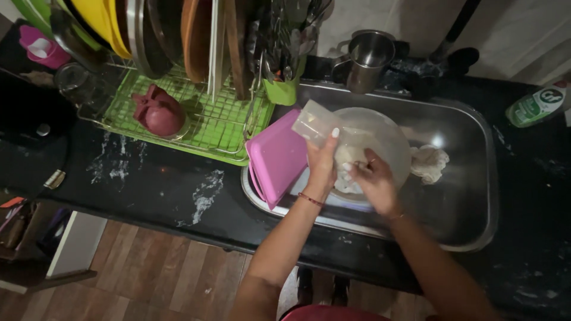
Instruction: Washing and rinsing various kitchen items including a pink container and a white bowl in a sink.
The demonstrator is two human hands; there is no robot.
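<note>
While tilting over sink (464, 148), clear plastic container (313, 122) pointing long axis up-left, translucent, wet-looking; left hand (323, 161) gripping it; right hand (373, 181) clutching white foamy sponge (348, 156).

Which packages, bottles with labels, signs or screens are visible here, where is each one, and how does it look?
Green plastic dish-soap bottle: lying on the dark counter at the far right, beyond the steel sink; it has a white-and-green label with a round emblem.
Clear plastic container: held over the sink by the left hand; no label shows.
No signs or screens in view.
</note>
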